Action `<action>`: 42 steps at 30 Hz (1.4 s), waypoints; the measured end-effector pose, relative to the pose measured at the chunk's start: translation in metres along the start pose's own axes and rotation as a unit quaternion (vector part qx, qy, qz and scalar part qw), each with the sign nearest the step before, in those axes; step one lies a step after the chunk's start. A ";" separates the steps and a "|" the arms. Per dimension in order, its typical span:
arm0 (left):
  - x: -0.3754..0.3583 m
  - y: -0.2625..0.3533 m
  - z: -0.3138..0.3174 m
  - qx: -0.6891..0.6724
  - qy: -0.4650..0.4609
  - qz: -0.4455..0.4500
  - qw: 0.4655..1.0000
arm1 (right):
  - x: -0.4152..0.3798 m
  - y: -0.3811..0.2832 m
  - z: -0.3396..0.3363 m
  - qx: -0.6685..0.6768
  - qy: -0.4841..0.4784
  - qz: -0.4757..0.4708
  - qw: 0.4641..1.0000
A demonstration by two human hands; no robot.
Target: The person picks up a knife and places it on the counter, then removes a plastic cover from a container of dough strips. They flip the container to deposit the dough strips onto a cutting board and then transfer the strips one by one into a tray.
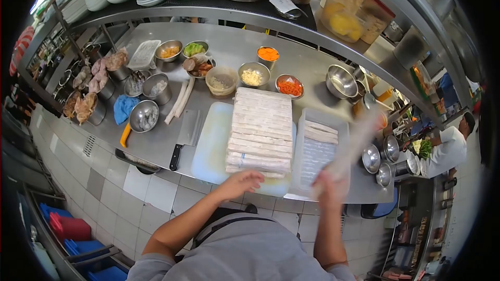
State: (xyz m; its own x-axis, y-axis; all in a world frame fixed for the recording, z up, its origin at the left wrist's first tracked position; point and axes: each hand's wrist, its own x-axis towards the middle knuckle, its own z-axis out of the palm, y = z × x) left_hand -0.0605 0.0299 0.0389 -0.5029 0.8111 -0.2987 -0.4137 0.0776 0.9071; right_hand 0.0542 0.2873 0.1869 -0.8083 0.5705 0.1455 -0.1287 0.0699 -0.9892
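A stack of long, pale wrapped rolls [260,130] lies side by side on a cutting board [208,140]. My left hand [244,183] hovers at the near edge of the stack, fingers loosely curved and apart, with nothing in it. To the right, my right hand [327,187] is closed on the lower end of a long pale roll [354,143], which is tilted up and smeared by motion. This roll is over the right edge of a clear plastic tub [319,158]; a few similar rolls [321,132] lie at the tub's far end.
A cleaver [187,130] lies left of the board, near two loose pale rolls [179,101]. Bowls of chopped garlic [252,77], red pieces [289,86] and orange slices [268,54] stand behind. A steel shelf [234,16] crosses above. Another person [449,145] stands at right.
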 end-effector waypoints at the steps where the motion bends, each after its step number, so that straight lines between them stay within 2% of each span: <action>1: 0.005 -0.003 -0.008 -0.065 0.061 0.000 0.996 | 0.006 -0.046 0.000 0.044 -0.014 -0.143 0.989; 2: 0.012 -0.005 -0.015 -0.093 0.082 0.003 0.992 | 0.011 -0.085 0.003 0.087 -0.030 -0.283 0.955; 3: 0.016 0.000 -0.018 -0.097 0.080 0.005 0.992 | 0.014 -0.101 0.011 0.082 -0.033 -0.283 0.955; 5: 0.021 0.005 -0.019 -0.170 0.127 -0.009 0.977 | 0.012 -0.117 0.035 0.185 -0.022 -0.486 0.854; 6: 0.024 0.005 -0.019 -0.170 0.126 -0.006 0.977 | 0.003 -0.081 0.040 0.091 -0.033 -0.383 0.919; 7: 0.029 0.003 -0.020 -0.175 0.130 -0.006 0.976 | -0.011 -0.011 0.041 -0.003 -0.040 -0.275 0.961; 8: 0.029 0.000 -0.020 -0.180 0.134 -0.011 0.974 | -0.035 0.070 0.041 -0.241 -0.019 0.063 0.968; 9: 0.025 -0.005 -0.018 -0.182 0.132 -0.013 0.974 | -0.033 0.145 0.030 -0.297 -0.174 0.171 0.923; 10: 0.022 -0.008 -0.018 -0.193 0.125 -0.024 0.973 | -0.042 0.148 0.036 -0.329 -0.217 0.236 0.888; 13: 0.023 0.000 -0.023 -0.210 0.119 -0.029 0.970 | -0.033 0.128 0.036 -0.300 -0.201 0.196 0.911; 14: 0.027 0.005 -0.025 -0.206 0.112 -0.027 0.972 | -0.025 0.041 0.067 -0.262 -0.146 0.222 0.928; 16: 0.032 0.011 -0.031 -0.208 0.107 -0.032 0.972 | -0.017 0.001 0.060 -0.190 -0.033 0.168 0.967; 17: 0.028 0.007 -0.031 -0.213 0.106 -0.045 0.970 | -0.017 -0.021 0.060 -0.072 -0.018 0.007 0.997; 18: 0.024 0.005 -0.030 -0.216 0.106 -0.050 0.969 | -0.017 -0.035 0.060 0.048 -0.002 -0.155 0.987; 19: 0.022 0.007 -0.029 -0.218 0.101 -0.044 0.970 | -0.018 -0.031 0.063 0.046 -0.003 -0.153 0.987; 21: 0.024 0.012 -0.031 -0.216 0.095 -0.032 0.971 | -0.012 -0.005 0.076 0.065 0.034 -0.361 0.930; 22: 0.026 0.010 -0.032 -0.209 0.095 -0.030 0.973 | -0.035 0.058 0.055 -0.293 0.029 -0.237 0.926; 23: 0.027 0.005 -0.030 -0.203 0.093 -0.031 0.974 | -0.037 0.100 0.056 -0.327 -0.086 0.025 0.941; 24: 0.023 0.006 -0.025 -0.202 0.089 -0.032 0.975 | -0.042 0.120 0.061 -0.334 -0.195 0.286 0.877; 26: 0.023 0.016 -0.019 -0.144 0.107 -0.059 0.982 | -0.054 0.133 0.059 -0.366 -0.213 0.229 0.877; 27: 0.020 0.016 -0.016 -0.146 0.108 -0.066 0.981 | -0.058 0.135 0.058 -0.364 -0.215 0.237 0.874; 29: 0.027 0.026 -0.011 -0.090 0.035 -0.062 0.993 | -0.045 0.108 0.071 -0.325 -0.241 0.284 0.869; 30: 0.034 0.025 -0.009 -0.084 0.032 -0.062 0.994 | -0.040 0.086 0.080 -0.310 -0.271 0.282 0.867; 31: 0.040 0.023 -0.006 -0.062 0.062 -0.034 0.996 | -0.044 0.099 0.076 -0.306 -0.268 0.284 0.868; 33: 0.044 0.021 -0.004 -0.036 0.092 -0.007 0.995 | -0.047 0.132 0.072 -0.249 -0.199 0.207 0.925; 36: 0.046 0.022 0.005 -0.061 0.092 -0.004 0.994 | -0.042 0.147 0.070 -0.232 -0.163 0.155 0.946; 38: 0.046 0.026 0.010 -0.063 0.098 0.077 0.990 | -0.043 0.149 0.075 -0.214 -0.146 0.140 0.956; 39: 0.045 0.029 0.011 -0.059 0.097 0.077 0.991 | -0.040 0.144 0.079 -0.196 -0.135 0.120 0.964; 40: 0.044 0.033 0.011 -0.064 0.091 0.083 0.990 | -0.037 0.138 0.080 -0.193 -0.133 0.118 0.965; 42: 0.043 0.037 0.012 -0.067 0.083 0.087 0.990 | -0.038 0.124 0.077 -0.114 -0.142 0.219 0.958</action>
State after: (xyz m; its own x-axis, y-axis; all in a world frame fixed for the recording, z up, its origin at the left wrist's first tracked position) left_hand -0.0882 0.0741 0.0632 -0.6892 0.6976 -0.1958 -0.4009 -0.1421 0.9050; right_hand 0.0248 0.2113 0.0598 -0.8839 0.3420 -0.3189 0.3625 0.0702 -0.9293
